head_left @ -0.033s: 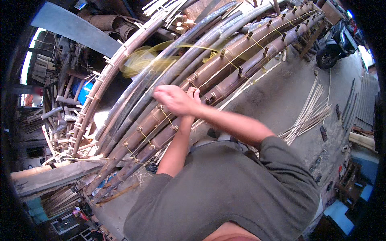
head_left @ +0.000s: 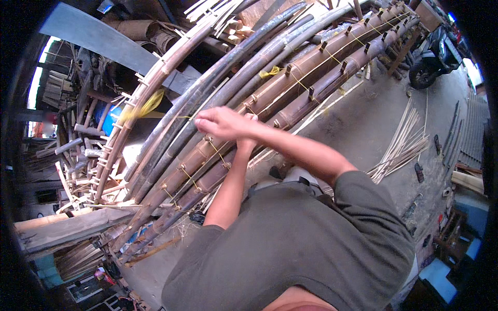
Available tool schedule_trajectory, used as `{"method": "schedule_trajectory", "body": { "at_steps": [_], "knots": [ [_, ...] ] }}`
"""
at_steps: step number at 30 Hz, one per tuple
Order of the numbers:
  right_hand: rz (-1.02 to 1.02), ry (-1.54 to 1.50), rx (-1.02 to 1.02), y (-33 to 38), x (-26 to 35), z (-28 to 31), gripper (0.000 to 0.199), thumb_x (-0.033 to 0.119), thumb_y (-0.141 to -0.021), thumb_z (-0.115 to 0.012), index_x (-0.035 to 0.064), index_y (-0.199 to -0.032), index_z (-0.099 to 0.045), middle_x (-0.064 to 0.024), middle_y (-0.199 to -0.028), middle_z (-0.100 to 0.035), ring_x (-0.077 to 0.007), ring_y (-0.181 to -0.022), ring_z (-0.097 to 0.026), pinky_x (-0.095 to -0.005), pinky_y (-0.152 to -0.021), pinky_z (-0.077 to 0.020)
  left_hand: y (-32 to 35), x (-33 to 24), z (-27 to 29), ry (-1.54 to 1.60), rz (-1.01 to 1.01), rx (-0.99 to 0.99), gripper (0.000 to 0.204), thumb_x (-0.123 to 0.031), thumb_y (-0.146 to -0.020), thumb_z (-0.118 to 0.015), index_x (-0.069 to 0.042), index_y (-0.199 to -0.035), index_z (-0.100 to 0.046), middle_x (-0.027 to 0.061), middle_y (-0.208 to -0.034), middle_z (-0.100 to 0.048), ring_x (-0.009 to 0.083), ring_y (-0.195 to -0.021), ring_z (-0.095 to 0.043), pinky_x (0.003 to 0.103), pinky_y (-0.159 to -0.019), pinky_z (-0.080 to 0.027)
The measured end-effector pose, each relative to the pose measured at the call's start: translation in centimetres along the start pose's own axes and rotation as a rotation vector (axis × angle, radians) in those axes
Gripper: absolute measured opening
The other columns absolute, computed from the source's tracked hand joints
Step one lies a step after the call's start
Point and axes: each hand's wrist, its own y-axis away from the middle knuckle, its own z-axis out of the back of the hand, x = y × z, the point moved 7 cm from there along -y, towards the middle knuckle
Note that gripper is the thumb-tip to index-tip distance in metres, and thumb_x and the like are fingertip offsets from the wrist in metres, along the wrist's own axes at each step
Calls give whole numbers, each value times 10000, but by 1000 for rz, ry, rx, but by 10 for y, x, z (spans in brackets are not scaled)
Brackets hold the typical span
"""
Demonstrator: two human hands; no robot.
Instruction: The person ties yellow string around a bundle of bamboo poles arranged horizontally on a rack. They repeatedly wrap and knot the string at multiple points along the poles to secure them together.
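An open-air bamboo workshop is showing here: long lashed bamboo poles (head_left: 290, 88) are lying across a concrete floor (head_left: 363, 129), split strips (head_left: 399, 145) and timber stacks (head_left: 78, 254) are crowding around.

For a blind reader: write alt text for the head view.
Both hands meet over long bamboo poles tied side by side with yellow string. Thin strips lie on the concrete floor; a motorbike stands beyond.

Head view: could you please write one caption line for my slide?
Both hands, right hand over left hand, work on bamboo poles tied with yellow string.
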Motion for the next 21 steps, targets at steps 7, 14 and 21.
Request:
{"method": "schedule_trajectory", "body": {
  "at_steps": [7,14,21],
  "knots": [
    [-182,199,119,-19,-129,82,527,488,-941,-494,16,-796,-679,-63,-685,-629,-187,-658,-572,-333,-650,-458,-1,-37,12,-282,229,-8,296,-325,-954,-473,-112,-969,-678,152,-907,-685,335,-869,-636,431,-800,-316],
    [-146,393,381,176,-108,1,465,383,-947,-513,12,-684,-609,-235,-658,-596,-395,-626,-596,-464,-621,-476,2,-26,10,-363,263,-68,268,-325,-958,-471,-165,-985,-684,88,-863,-692,241,-868,-634,452,-848,-282],
    [-159,551,92,181,-153,-15,420,320,-877,-541,22,-591,-617,-216,-572,-575,-415,-569,-591,-500,-592,-498,-97,-76,61,214,168,-237,308,-215,-989,-474,10,-896,-662,65,-695,-655,108,-644,-611,276,-597,-484]
  ]
}}
